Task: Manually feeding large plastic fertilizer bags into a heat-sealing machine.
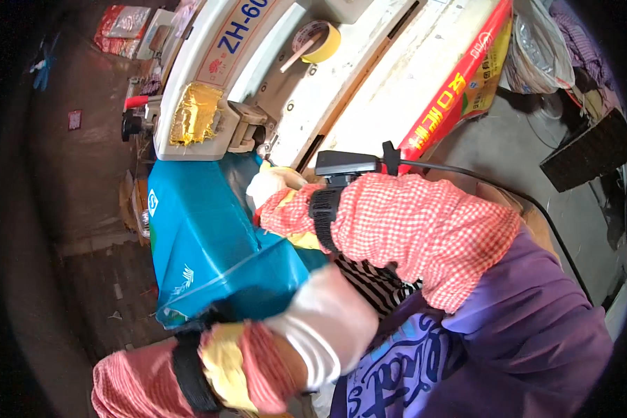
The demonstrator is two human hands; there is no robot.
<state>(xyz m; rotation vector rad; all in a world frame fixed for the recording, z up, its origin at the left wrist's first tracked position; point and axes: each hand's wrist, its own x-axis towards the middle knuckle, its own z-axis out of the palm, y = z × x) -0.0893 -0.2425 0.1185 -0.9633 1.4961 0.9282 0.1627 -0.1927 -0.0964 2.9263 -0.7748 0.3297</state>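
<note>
A large shiny teal-blue sheet (pixel 202 223), which looks like woven plastic, hangs in folds at the front of a white sewing machine (pixel 216 83). My right hand (pixel 275 184), in a white glove, is at the sheet's edge beside the machine's sewing head. Its fingers look curled in, but what they hold is hidden. My left hand (pixel 331 320), also in white, is blurred over the sheet's near edge. Motion smears its fingers. Both forearms wear red checked sleeves with black straps; the right one carries a small black device (pixel 348 164).
A yellow tape roll (pixel 324 45) lies on the machine bed. A red and yellow printed sheet (pixel 460 97) covers the table's right edge. A black cable (pixel 467 174) runs from the wrist device. White plastic bags (pixel 536 56) and a dark board (pixel 589 150) are at the right.
</note>
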